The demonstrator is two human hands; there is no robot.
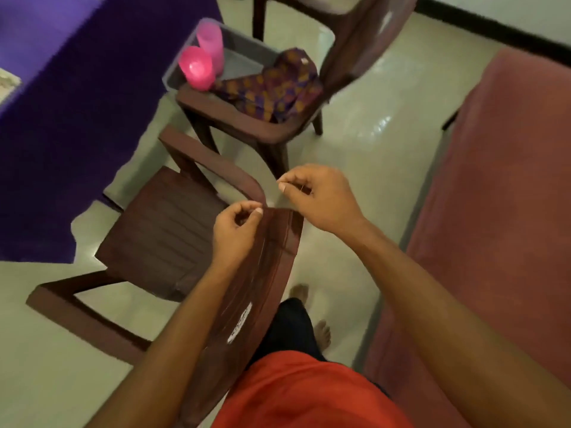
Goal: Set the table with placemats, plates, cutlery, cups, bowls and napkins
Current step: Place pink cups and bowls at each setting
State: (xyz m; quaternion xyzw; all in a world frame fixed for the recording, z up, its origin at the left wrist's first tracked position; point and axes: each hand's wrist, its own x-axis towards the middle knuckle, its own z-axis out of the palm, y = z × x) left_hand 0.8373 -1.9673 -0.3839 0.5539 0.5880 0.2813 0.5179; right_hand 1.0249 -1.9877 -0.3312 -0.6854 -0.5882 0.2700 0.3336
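1. Status. My left hand (236, 225) and right hand (318, 197) are raised over the backrest of the near chair (160, 230). On each, the fingers are curled and the thumb meets the forefinger as in a pinch. I cannot tell whether anything thin sits in either pinch. No tableware is in either hand.

2. Location of supplies. The bin (247, 54) rests on the seat of the far chair (247, 125). Two pink cups (197, 67) stand at its left end, one touching the other. A patterned cloth (275, 88) spills over its right rim. The table (61, 103), under a purple cover, lies to the left of both chairs.

3. Step in hand, as I judge it: reach to the bin for the next item.

4. Procedure.
- Clear both pinches before I reach.
- Pass around the near chair's backrest, not over it.
- Take each cup by its wall, one per hand, and lift straight up to clear the bin rim.
- Gather the cloth by a folded edge so that it does not drag the bin.

5. Caution. The bin overhangs the seat. A sideways pull could tip it.
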